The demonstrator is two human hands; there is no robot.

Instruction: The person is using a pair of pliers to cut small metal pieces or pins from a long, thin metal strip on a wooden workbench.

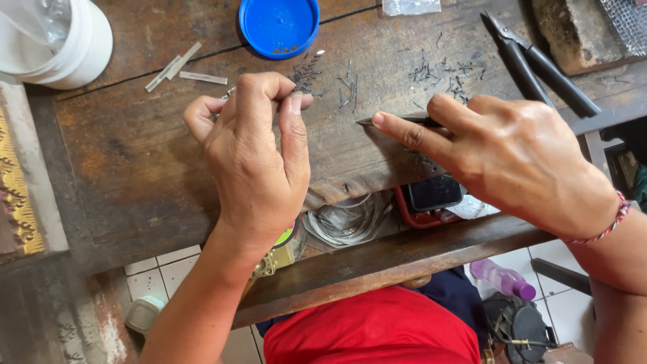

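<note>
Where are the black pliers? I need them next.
In the head view, the pliers lie at the bench's top right, beyond the right hand, beside the scattered small wire bits.

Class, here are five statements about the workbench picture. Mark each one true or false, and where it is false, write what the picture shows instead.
1. The right hand grips a thin dark tool. True.
2. The blue lid lies on the floor tiles. False: it lies on the wooden bench, at the far edge.
3. The left hand lies flat and open on the wood. False: its fingers are pinched together above the bench.
4. Small dark wire pieces are scattered on the bench. True.
5. The black pliers are held in a hand. False: they lie on the bench, untouched.
</note>
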